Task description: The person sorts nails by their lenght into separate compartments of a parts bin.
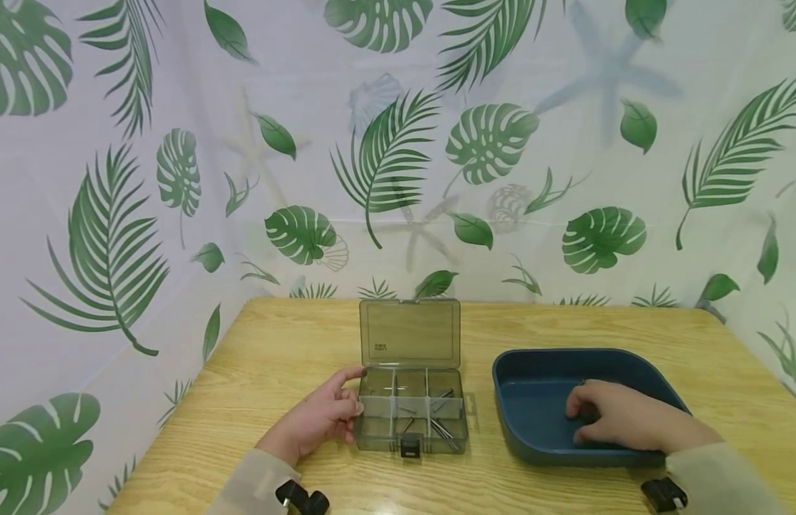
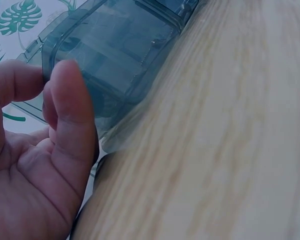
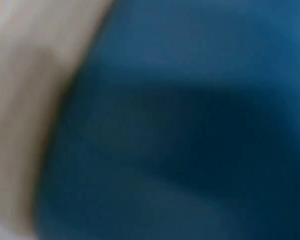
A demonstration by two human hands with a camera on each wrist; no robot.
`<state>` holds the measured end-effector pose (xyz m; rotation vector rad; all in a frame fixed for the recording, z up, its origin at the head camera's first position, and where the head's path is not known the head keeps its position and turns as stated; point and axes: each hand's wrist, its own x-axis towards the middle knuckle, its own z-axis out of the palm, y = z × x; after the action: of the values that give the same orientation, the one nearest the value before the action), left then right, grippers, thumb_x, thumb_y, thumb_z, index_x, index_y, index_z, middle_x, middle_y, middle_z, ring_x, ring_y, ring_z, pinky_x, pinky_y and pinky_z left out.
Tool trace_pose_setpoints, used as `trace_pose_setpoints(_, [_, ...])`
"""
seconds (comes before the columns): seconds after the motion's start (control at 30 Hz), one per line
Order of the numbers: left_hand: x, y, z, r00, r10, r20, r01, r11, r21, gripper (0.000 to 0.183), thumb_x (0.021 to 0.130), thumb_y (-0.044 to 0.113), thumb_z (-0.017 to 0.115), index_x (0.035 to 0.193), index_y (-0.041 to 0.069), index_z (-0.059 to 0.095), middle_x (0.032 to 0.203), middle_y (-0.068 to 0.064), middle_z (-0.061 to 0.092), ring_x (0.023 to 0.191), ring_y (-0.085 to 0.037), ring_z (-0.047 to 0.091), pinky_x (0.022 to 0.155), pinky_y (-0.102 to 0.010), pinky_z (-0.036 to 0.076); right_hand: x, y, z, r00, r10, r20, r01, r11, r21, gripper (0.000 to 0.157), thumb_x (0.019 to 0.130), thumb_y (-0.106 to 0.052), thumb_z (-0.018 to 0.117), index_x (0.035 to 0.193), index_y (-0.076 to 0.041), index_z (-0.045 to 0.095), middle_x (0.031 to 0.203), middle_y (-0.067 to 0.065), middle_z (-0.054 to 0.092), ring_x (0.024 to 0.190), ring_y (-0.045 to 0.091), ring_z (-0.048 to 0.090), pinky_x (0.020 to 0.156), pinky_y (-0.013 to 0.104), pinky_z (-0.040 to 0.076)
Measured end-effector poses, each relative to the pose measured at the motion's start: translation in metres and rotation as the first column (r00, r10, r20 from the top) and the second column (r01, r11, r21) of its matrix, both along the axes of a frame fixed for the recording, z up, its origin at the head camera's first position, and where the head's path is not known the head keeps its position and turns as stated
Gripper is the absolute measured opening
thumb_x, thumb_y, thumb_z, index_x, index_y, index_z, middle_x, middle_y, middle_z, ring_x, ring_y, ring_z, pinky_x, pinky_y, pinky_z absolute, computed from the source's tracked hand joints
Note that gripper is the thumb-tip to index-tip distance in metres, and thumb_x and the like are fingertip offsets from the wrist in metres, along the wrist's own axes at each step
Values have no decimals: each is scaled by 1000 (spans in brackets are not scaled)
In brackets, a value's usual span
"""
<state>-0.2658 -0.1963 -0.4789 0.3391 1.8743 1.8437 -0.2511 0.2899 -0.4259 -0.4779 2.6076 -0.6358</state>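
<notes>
In the head view a clear grey compartment box (image 1: 410,422) lies with its hinged lid (image 1: 410,334) raised at the back. Thin metal pieces (image 1: 444,432), perhaps screws or pins, lie in several of its compartments. My left hand (image 1: 317,418) touches the box's left side, index finger near the back corner and thumb by the wall. The left wrist view shows that thumb (image 2: 72,105) close against the box (image 2: 120,55). My right hand (image 1: 619,415) reaches into a dark blue tray (image 1: 533,400), thumb and index finger bent with a gap between their tips. Nothing shows in that gap; the other fingertips are hidden.
A wooden table (image 1: 275,357) carries the box and, to its right, the tray. Leaf-patterned cloth (image 1: 398,179) hangs behind the table and along both sides. The right wrist view is blurred, with blue tray surface (image 3: 190,40) filling most of it.
</notes>
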Motion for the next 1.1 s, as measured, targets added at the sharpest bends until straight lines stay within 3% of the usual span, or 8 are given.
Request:
trace_pose_setpoints(0.2, [1, -1, -1, 1000, 1, -5, -1, 1000, -5, 72, 98, 4, 55, 160, 14, 20, 84, -4, 48, 67, -17, 50, 60, -31, 55, 0, 8, 0, 994, 89, 63, -90, 996, 11, 28, 85, -19, 82, 93, -14, 56, 87, 4, 50, 76, 19, 45, 64, 34, 35])
trace_pose_setpoints(0.37, [1, 0, -3, 1000, 0, 12, 0, 1000, -7, 71, 99, 5, 56, 160, 16, 20, 84, -5, 48, 67, -18, 50, 60, -31, 55, 1, 12, -5, 993, 74, 87, -72, 997, -34, 22, 91, -23, 76, 90, -13, 56, 77, 2, 51, 66, 16, 46, 60, 32, 35])
trace_pose_setpoints(0.57, [0, 0, -2, 1000, 3, 0, -3, 1000, -7, 72, 98, 4, 56, 160, 15, 21, 84, -4, 48, 66, -17, 52, 60, -31, 55, 1, 21, -2, 987, 97, 126, -83, 990, -116, 26, 90, -26, 77, 94, -10, 57, 80, 4, 54, 67, 14, 48, 58, 32, 36])
trace_pose_setpoints(0.8, [0, 0, 0, 1000, -1, 5, 1, 1000, -12, 71, 99, 4, 55, 160, 16, 21, 83, -4, 48, 66, -18, 51, 60, -31, 55, 1, 22, -5, 993, 56, 99, -51, 997, -57, 27, 87, -21, 80, 90, -10, 55, 75, 2, 49, 66, 15, 45, 60, 31, 35])
trace_pose_setpoints(0.93, [0, 0, 0, 1000, 1, 0, -1, 1000, -17, 71, 99, 4, 54, 160, 16, 21, 83, -4, 48, 66, -18, 50, 60, -31, 55, 0, 19, -6, 997, 40, 67, -38, 999, -28, 14, 95, -14, 70, 86, -13, 58, 75, 0, 52, 66, 15, 47, 61, 32, 38])
trace_pose_setpoints(1.1, [0, 0, 0, 1000, -1, -1, 1, 1000, -15, 71, 99, 4, 55, 160, 16, 21, 83, -4, 48, 66, -18, 51, 60, -31, 55, 1, 19, -9, 998, 59, 23, -58, 998, -10, 16, 99, -10, 61, 84, -15, 58, 76, -2, 53, 66, 13, 48, 61, 32, 38])
